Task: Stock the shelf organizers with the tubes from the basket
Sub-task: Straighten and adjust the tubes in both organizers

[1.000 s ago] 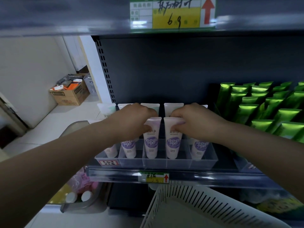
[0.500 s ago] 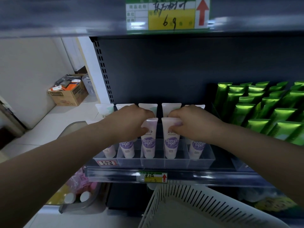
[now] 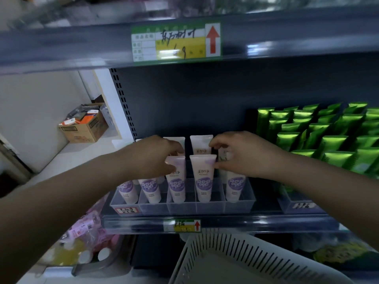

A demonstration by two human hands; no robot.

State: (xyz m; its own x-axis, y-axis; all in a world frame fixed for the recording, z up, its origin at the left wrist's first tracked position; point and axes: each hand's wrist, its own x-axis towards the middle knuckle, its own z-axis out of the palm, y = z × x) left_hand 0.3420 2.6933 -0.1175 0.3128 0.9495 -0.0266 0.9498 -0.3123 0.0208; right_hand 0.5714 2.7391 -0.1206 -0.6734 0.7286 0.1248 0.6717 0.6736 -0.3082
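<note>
Five compartments in the clear organizer (image 3: 240,203), and every one has purple-and-white tubes (image 3: 203,181) standing cap-down, with a second row behind. So the stock is up on the shelf (image 3: 225,223), and I can't spot any in the bit of basket (image 3: 205,249) showing below.

Left hand (image 3: 155,156): the grip looks clamped on the top of the centre tube (image 3: 176,181), thumb in front, fingers curled over behind. Right hand (image 3: 244,154): thumb and forefinger make a C round the top of the end tube (image 3: 235,185), and honestly I can't tell whether that grip is closed on it or apart.

My worry from here is the pull-out. These things are tall, stand on small caps, and the organizer's front wall is low. A finger catching a crimped top on the way out could tip one forward over the wall, or knock it back into the row behind, domino style. The green tubes (image 3: 328,140) sit close on the right too, so a careless swing that way could rake them
</note>
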